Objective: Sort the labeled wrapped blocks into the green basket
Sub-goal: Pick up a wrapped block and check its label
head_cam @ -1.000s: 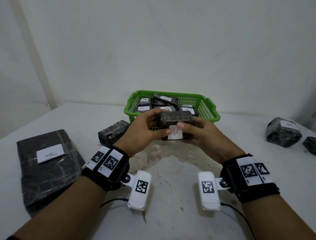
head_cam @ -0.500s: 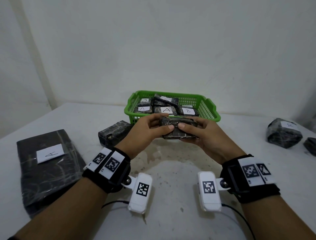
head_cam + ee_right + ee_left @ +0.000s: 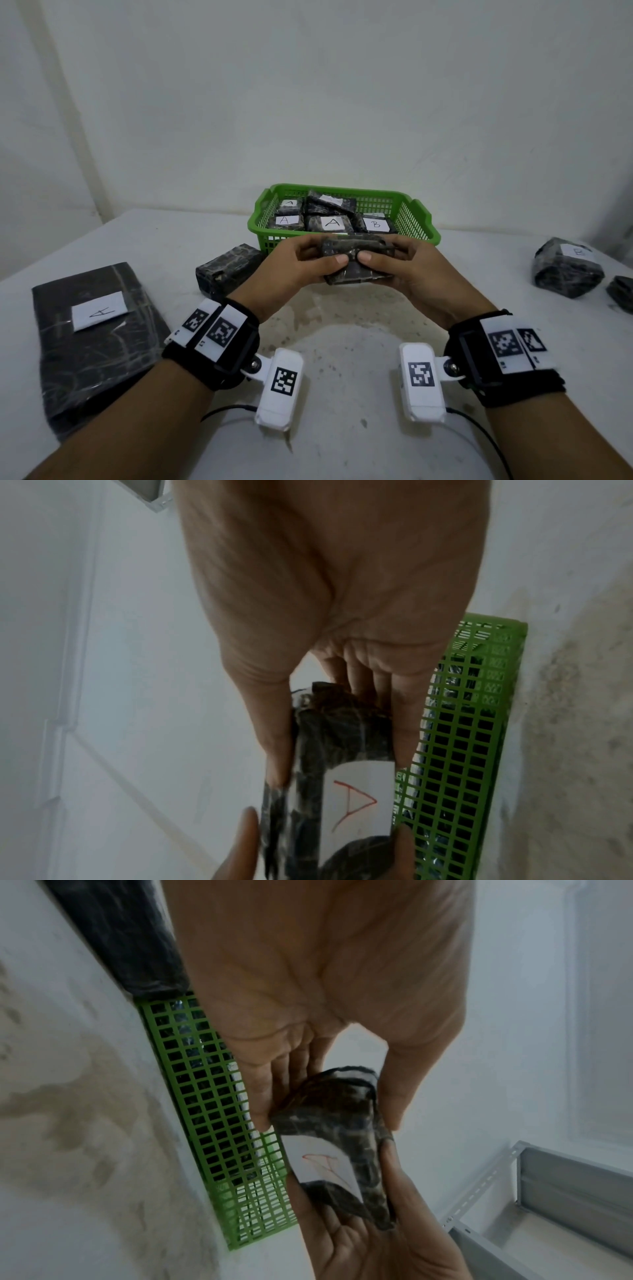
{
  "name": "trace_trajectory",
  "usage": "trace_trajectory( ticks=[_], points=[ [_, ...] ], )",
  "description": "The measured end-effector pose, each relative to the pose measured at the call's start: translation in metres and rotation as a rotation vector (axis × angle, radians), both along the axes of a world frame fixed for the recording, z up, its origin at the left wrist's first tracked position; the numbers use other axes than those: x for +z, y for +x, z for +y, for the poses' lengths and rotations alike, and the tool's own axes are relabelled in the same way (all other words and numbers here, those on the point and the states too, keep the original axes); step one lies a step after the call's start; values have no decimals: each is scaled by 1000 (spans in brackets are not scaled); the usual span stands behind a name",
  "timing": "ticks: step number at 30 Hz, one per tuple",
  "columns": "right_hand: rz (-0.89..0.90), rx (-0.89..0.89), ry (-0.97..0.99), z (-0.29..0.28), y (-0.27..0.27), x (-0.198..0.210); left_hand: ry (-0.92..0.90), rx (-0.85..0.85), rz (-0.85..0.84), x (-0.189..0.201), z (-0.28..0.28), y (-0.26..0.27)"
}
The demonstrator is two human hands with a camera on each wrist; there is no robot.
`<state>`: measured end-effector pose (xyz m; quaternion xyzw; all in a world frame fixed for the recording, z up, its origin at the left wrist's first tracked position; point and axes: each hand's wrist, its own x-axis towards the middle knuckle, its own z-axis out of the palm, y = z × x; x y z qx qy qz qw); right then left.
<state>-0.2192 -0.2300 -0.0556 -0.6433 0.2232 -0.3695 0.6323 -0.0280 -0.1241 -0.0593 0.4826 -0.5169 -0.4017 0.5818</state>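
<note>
Several dark, plastic-wrapped blocks with white paper labels (image 3: 331,222) are already lying in the green plastic lattice basket (image 3: 419,219) at the far middle of the white tabletop (image 3: 342,342) — the labels read A, A, A and B where they can be made out, and at least one more block sits tilted behind them. And here comes another one! Both hands are on a dark wrapped block (image 3: 356,260), held in the air just in front of the basket's near wall: the left hand (image 3: 294,270) grips its left end, thumb on top and fingers curled underneath, while the right hand (image 3: 407,274) clamps the right end the same way. The wrist views show its white label, a red A, facing down and away from the head camera.

So what's left? By my count, this block has yet to clear the rim. Another dark wrapped block (image 3: 229,270) waits just left of the basket, a flat dark wrapped packet labelled A (image 3: 96,339) lies at the left edge, and a lumpy dark wrapped bundle with a white label (image 3: 567,270) sits near the right edge, a smaller dark piece (image 3: 621,296) beside it. I'd call it roughly halfway.
</note>
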Motion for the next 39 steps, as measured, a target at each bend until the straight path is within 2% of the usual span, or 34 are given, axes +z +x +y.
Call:
trace_trajectory(
  ticks=[10, 16, 19, 22, 25, 29, 32, 36, 39],
  points=[
    [48, -13, -100, -1, -4, 2, -47, 53, -63, 5, 3, 2],
    [87, 70, 86, 6, -2, 7, -147, 93, -195, 4, 4, 2],
    [76, 25, 93, 5, 0, 2, -120, 21, -145, 2, 3, 0],
    [100, -23, 46, 3, 1, -2, -44, 27, -1, 0, 0, -4],
    [129, -18, 26, 6, 2, 0, -58, 135, -92, -2, -3, -4],
    [111, -47, 6, 8, 2, -1, -49, 92, -103, 0, -1, -6],
    [113, -24, 17, 8, 3, -1, -62, 164, -133, -1, -2, -4],
    [120, -3, 13, 7, 2, 1, -28, 153, -58, 0, -2, -2],
    [120, -52, -35, 3, -1, 1, -29, 158, -130, 0, -2, -3]
  ],
)
